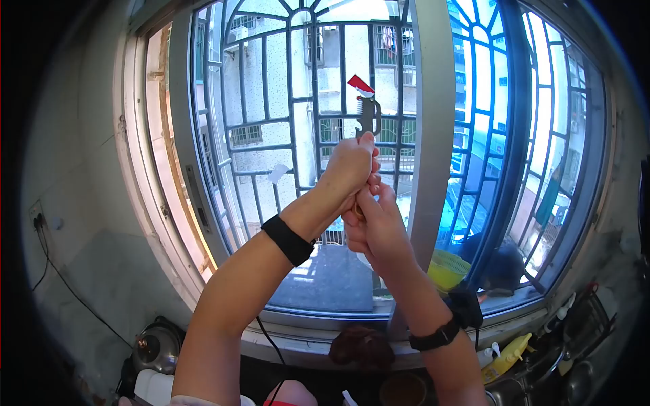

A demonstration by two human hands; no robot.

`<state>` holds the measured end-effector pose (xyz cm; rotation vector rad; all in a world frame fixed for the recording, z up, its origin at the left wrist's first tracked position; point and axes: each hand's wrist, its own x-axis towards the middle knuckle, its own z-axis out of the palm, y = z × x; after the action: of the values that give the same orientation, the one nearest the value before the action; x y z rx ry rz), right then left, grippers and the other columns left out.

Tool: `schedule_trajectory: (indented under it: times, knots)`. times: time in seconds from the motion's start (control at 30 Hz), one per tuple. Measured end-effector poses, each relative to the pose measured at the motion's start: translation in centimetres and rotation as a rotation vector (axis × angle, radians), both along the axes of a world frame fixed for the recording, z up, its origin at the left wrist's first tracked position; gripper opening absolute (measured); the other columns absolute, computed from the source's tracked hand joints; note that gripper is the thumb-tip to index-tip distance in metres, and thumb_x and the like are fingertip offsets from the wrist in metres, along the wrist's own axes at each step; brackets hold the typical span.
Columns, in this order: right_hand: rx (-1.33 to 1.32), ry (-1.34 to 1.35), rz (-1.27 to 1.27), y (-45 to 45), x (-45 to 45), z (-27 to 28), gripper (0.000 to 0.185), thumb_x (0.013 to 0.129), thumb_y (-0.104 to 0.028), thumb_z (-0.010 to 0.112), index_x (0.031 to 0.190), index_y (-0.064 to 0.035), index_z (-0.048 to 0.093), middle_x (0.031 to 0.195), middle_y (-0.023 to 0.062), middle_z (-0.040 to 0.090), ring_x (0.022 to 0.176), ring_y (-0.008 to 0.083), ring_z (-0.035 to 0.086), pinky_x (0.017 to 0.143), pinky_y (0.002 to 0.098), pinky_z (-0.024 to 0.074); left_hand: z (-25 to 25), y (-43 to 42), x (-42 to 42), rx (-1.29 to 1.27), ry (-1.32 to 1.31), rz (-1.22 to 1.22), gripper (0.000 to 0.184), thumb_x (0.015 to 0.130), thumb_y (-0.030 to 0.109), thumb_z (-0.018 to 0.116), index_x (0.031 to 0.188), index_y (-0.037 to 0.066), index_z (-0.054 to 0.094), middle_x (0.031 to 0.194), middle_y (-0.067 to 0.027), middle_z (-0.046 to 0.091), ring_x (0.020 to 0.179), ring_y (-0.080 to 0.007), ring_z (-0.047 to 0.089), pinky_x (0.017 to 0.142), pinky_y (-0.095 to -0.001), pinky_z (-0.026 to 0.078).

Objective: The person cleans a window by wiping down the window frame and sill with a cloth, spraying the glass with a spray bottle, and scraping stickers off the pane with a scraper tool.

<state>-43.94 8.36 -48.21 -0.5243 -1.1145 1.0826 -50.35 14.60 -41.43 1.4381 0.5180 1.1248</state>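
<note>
My left hand [349, 166] is raised in front of the window, its fingers closed around a dark grey tool [367, 116]. The tool stands upright above the fist, with a toothed left edge, a small hooked notch and a loop on its right side. At its top is a red and white piece [361, 85]; how it is attached cannot be made out. Just below, my right hand [379, 223] is closed and touches the left. A small brownish-gold bit [359, 212] shows between its fingers, too small to name. The fists hide the tool's lower part.
A barred sliding window [298, 122] fills the view ahead. On the sill at right sits a yellow-green basket [447, 269]. A yellow bottle [508, 358] is at lower right, a metal lid [156, 348] at lower left. A black cable [271, 342] hangs between the arms.
</note>
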Motion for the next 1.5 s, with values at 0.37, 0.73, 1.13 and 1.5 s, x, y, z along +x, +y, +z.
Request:
schedule_trajectory:
  times: [0.37,0.73,1.13,1.5]
  knots:
    - [-0.057,0.056,-0.163,-0.3,-1.6,0.6,0.019,0.103,-0.029,0.042,0.100,-0.0134,0.033,0.057,-0.0028,0.037,0.037,0.0029,0.028,0.032,0.0219,0.0200,0.3,0.3,0.3,-0.108,-0.060,-0.057,0.031,0.103,0.031,0.041,0.083,0.007,0.043,0.063,0.0007,0.040,0.047,-0.0079,0.032,0.041,-0.0247,0.031]
    - [-0.072,0.085,-0.248,-1.0,-1.6,0.3,0.018,0.102,-0.027,0.044,0.100,-0.0121,0.034,0.056,-0.0025,0.037,0.035,0.0040,0.027,0.032,0.0240,0.0180,0.0,-0.7,0.7,-0.124,-0.102,-0.054,0.029,0.103,0.029,0.039,0.083,0.008,0.042,0.063,0.0015,0.040,0.047,-0.0076,0.032,0.042,-0.0254,0.032]
    - [-0.109,0.043,-0.255,-1.6,-1.8,0.1,0.016,0.101,-0.026,0.042,0.101,-0.0118,0.035,0.056,-0.0017,0.038,0.035,0.0054,0.027,0.032,0.0244,0.0194,-0.3,-0.8,0.3,-0.166,-0.083,-0.060,0.029,0.104,0.029,0.039,0.084,0.007,0.042,0.063,0.0008,0.040,0.046,-0.0075,0.033,0.042,-0.0248,0.032]
    - [-0.084,0.028,-0.217,-0.7,-1.2,2.3,0.021,0.100,-0.028,0.045,0.103,-0.0100,0.035,0.057,-0.0014,0.039,0.036,0.0057,0.029,0.033,0.0243,0.0211,1.9,0.6,0.6,-0.169,-0.131,-0.079,0.030,0.104,0.031,0.040,0.085,0.007,0.042,0.062,0.0011,0.040,0.045,-0.0075,0.032,0.041,-0.0262,0.032]
